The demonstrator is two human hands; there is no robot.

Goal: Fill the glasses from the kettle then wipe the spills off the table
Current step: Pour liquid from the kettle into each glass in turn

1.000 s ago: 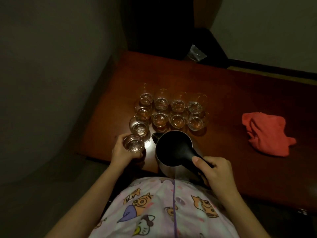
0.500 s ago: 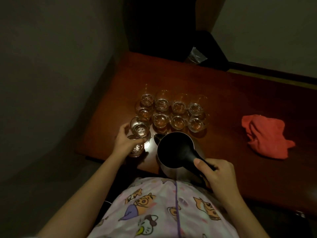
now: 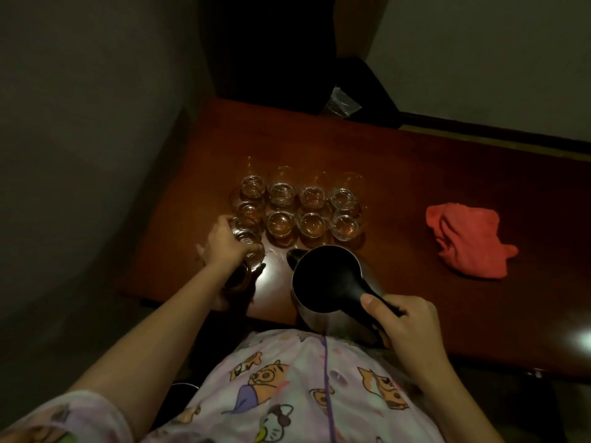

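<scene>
Gripping a glass (image 3: 251, 251) — left hand (image 3: 224, 247); right hand (image 3: 404, 321) holds kettle (image 3: 326, 279).

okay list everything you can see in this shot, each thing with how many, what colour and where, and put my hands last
glasses: at least ten, clear, clustered in rows on the table's left half; exact count unclear under the hand
kettle: one, steel body with black handle, near edge, spout toward the glasses
cloth: one, red, crumpled on the right
table: one, dark reddish wood
packet: one, clear, far edge by dark furniture
left hand: holds a glass at the cluster's near left
right hand: grips the kettle handle
</scene>
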